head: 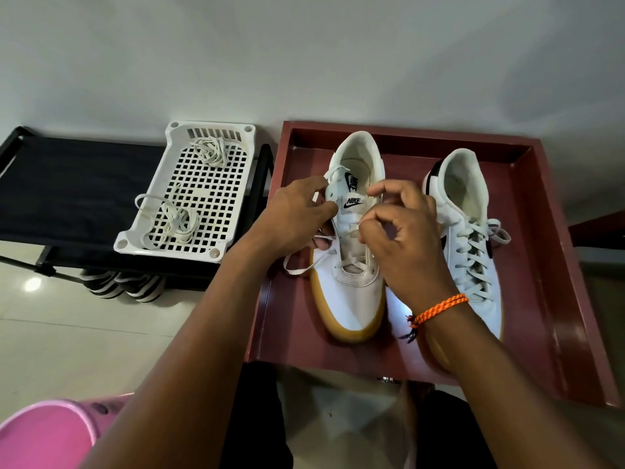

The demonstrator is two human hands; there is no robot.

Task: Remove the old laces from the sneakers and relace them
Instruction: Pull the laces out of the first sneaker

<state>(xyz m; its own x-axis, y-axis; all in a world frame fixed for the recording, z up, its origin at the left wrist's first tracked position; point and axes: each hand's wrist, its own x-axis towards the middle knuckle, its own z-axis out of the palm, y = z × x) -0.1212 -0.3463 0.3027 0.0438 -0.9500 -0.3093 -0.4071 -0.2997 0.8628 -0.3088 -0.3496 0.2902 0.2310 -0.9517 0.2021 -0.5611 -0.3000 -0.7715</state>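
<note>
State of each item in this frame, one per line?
Left sneaker: partly laced, upper eyelets bare.
Right sneaker: fully laced.
Left hand: pinches a lace end.
Right hand: pinches the lace.
White basket: holds two loose lace bundles.
Red tray: holds both sneakers.

White sneakers (pixel 351 299), maroon tray (pixel 541 265), orange bracelet (pixel 439 308)

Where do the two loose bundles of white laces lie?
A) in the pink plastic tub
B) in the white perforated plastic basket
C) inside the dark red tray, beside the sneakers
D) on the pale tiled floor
B: both loose bundles of white laces, one near the far end and one near the near end, rest in the white perforated plastic basket on the black rack.
</note>
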